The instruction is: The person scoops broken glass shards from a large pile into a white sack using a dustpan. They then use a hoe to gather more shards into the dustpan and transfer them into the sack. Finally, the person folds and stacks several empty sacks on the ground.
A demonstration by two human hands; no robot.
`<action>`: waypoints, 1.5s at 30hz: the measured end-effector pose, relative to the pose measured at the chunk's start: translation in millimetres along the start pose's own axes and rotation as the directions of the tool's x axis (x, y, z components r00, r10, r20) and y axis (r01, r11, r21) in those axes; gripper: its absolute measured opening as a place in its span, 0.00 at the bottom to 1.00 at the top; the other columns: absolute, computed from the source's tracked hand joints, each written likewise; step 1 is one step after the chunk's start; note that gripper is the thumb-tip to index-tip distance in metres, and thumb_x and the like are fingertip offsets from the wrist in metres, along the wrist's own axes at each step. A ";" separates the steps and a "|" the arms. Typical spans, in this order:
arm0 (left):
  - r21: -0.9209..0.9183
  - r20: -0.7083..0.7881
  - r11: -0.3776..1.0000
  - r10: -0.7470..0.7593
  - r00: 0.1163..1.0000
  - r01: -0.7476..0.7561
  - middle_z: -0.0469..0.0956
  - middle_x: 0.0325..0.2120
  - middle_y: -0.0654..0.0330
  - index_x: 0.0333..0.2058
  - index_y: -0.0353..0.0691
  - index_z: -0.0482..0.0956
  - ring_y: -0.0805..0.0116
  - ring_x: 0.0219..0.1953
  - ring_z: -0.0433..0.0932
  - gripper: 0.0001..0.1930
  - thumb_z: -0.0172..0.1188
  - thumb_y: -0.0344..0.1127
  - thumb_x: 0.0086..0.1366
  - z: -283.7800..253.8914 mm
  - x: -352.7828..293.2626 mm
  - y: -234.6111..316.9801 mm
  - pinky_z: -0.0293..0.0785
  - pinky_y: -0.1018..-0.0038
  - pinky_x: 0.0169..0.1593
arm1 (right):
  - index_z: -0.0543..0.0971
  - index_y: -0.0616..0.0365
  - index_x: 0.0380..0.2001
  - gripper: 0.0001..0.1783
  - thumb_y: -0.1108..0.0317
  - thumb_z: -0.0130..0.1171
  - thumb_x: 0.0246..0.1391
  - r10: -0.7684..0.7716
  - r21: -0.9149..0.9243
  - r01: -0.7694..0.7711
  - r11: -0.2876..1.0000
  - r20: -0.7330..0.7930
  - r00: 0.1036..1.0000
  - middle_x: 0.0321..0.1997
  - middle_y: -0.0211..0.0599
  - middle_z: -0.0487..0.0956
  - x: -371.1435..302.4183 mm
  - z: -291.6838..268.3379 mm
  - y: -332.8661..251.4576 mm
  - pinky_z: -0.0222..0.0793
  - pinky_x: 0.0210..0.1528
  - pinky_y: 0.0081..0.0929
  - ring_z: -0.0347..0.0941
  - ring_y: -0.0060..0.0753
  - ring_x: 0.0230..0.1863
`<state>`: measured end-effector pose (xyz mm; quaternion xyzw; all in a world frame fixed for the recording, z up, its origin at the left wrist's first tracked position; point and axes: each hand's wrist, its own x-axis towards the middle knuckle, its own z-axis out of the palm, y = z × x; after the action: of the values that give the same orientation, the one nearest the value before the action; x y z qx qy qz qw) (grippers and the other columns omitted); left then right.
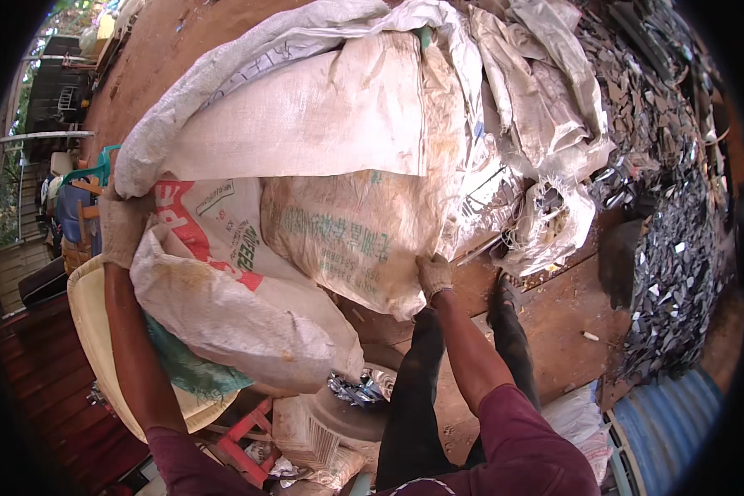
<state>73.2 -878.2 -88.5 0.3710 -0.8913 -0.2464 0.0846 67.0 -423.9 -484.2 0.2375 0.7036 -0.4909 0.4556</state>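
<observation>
Both of my hands wear pale, dirty work gloves. On the left, my left hand is closed on the rolled edge of a large white woven sack. My right hand grips the lower right corner of a brown-stained woven sack with green print. A white sack with a red band hangs bunched between my arms, over a cream plastic chair. Some green mesh cloth shows below it. The sacks overlap, so their hidden edges cannot be traced.
Crumpled sacks lie at the far right, beside a heap of dark, shiny broken shards. Below my arms are a tire with silvery scraps, a red stool frame and a pale block. Blue corrugated sheet stands at lower right.
</observation>
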 end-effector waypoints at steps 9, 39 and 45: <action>0.062 0.365 0.996 -0.077 0.928 0.058 0.84 0.42 0.45 0.47 0.31 0.80 0.53 0.47 0.84 0.23 0.69 0.30 0.51 88.5 -126.7 6.0 0.78 0.66 0.51 | 0.78 0.68 0.48 0.23 0.55 0.59 0.64 -0.180 0.384 -0.070 0.921 0.576 0.797 0.35 0.34 0.82 -120.9 63.3 -133.2 0.75 0.32 0.24 0.78 0.25 0.32; 0.099 -0.366 0.773 -0.557 0.746 0.626 0.80 0.41 0.60 0.48 0.37 0.78 0.63 0.42 0.78 0.17 0.60 0.38 0.61 -246.2 -303.4 -199.7 0.75 0.68 0.46 | 0.77 0.66 0.52 0.40 0.46 0.71 0.43 0.073 -0.412 0.007 0.911 0.177 0.982 0.52 0.55 0.81 -17.8 97.3 3.7 0.73 0.54 0.38 0.79 0.49 0.51; -0.053 -0.632 0.535 -0.672 0.386 0.843 0.79 0.45 0.59 0.51 0.38 0.76 0.61 0.45 0.77 0.20 0.59 0.41 0.63 -196.1 -494.2 -207.8 0.74 0.68 0.49 | 0.71 0.59 0.59 0.40 0.50 0.71 0.47 0.164 -0.225 -0.095 0.970 0.315 0.935 0.54 0.47 0.77 24.5 173.8 36.9 0.72 0.55 0.46 0.75 0.47 0.51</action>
<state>618.4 -729.9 -7.5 0.8032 -0.5688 -0.0029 0.1769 155.1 -569.4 -541.0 0.1491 0.6467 -0.4170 0.6210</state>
